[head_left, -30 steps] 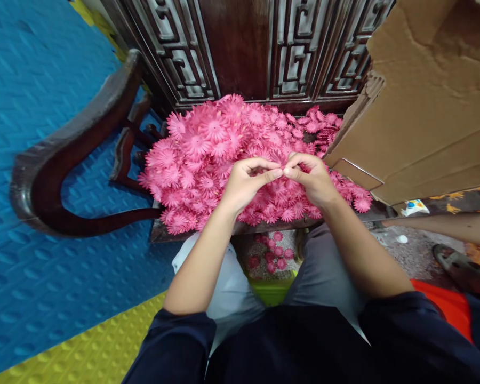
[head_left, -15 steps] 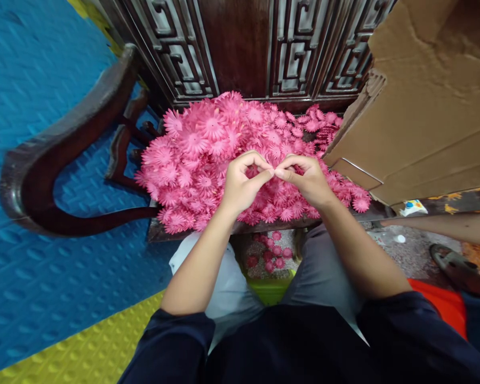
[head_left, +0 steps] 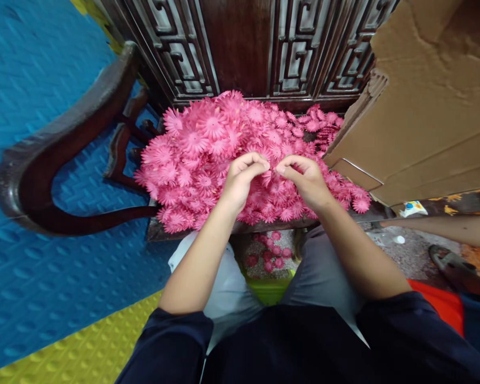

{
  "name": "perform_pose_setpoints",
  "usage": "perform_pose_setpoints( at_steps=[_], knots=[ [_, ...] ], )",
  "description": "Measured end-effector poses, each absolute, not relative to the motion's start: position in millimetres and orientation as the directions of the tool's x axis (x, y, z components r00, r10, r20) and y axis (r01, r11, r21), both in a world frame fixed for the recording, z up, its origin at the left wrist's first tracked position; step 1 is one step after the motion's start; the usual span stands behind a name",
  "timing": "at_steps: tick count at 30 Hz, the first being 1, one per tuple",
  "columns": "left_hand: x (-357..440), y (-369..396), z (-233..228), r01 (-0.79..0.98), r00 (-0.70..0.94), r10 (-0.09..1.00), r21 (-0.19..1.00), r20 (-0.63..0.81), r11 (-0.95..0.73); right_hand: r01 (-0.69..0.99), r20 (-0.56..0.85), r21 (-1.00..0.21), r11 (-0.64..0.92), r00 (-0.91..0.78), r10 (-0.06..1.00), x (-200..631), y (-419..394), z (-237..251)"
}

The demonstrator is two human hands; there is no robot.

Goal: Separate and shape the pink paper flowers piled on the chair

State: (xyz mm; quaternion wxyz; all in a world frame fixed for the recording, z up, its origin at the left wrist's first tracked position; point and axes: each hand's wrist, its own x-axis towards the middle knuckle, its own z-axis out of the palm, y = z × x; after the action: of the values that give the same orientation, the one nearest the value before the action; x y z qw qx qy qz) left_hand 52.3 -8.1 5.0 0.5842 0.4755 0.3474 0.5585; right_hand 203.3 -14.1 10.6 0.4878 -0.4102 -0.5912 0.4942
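Observation:
A big heap of pink paper flowers (head_left: 208,144) covers the seat of a dark carved wooden chair (head_left: 64,154). My left hand (head_left: 242,178) and my right hand (head_left: 304,178) hover over the middle of the heap, fingertips curled and almost meeting. Between the fingertips is a pink flower (head_left: 272,172), pinched from both sides; its shape is mostly hidden by my fingers. Both forearms reach out from dark sleeves above my grey-trousered knees.
A large cardboard box (head_left: 424,101) leans at the right, touching the heap. Several pink flowers (head_left: 270,253) lie on the floor between my knees. Blue and yellow foam mats (head_left: 44,298) cover the floor left. Another person's arm (head_left: 444,226) and sandalled foot (head_left: 456,264) show at right.
My hands have shifted slightly left and the fingertips have parted a little, thumbs now tucked lower into the flowers. The view has drifted slightly; the heap is unchanged.

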Motion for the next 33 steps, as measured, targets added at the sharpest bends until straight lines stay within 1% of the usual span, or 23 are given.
perform_pose_setpoints(
  at_steps=[3,5,8,11,14,18,22,28,30,33],
  knots=[
    [54,-8,4,-0.348,0.148,0.985,0.937,0.093,-0.036,-0.023,0.171,-0.985,0.169,-0.156,0.973,203,-13,8],
    [55,-8,4,-0.334,0.144,0.986,0.942,0.079,-0.027,-0.054,0.166,-0.986,0.159,-0.156,0.974,203,-12,6],
    [57,-9,5,-0.218,0.089,0.989,0.971,0.116,-0.094,-0.078,0.145,-0.988,0.132,-0.181,0.973,202,-13,7],
    [58,-10,6,-0.096,0.072,0.981,0.980,0.180,-0.173,0.010,0.123,-0.992,0.126,-0.156,0.980,201,-14,10],
    [57,-9,4,-0.051,0.072,0.978,0.980,0.198,-0.195,0.090,0.098,-0.990,0.108,-0.107,0.989,200,-14,12],
    [56,-7,4,-0.104,-0.002,0.984,0.979,0.178,-0.178,0.087,0.127,-0.987,0.132,-0.055,0.990,200,-11,9],
    [59,-9,7,-0.168,-0.164,0.963,0.956,0.215,-0.242,0.028,0.173,-0.985,0.172,0.031,0.985,198,-11,7],
    [66,-14,9,-0.228,-0.310,0.916,0.915,0.256,-0.333,-0.130,0.122,-0.982,0.136,0.105,0.987,188,-14,4],
    [68,-15,8,-0.226,-0.334,0.906,0.911,0.260,-0.345,-0.130,0.120,-0.982,0.137,0.135,0.984,185,-16,3],
    [71,-15,6,-0.195,-0.373,0.886,0.911,0.275,-0.364,-0.078,0.138,-0.985,0.156,0.194,0.971,181,-19,3]
  ],
)
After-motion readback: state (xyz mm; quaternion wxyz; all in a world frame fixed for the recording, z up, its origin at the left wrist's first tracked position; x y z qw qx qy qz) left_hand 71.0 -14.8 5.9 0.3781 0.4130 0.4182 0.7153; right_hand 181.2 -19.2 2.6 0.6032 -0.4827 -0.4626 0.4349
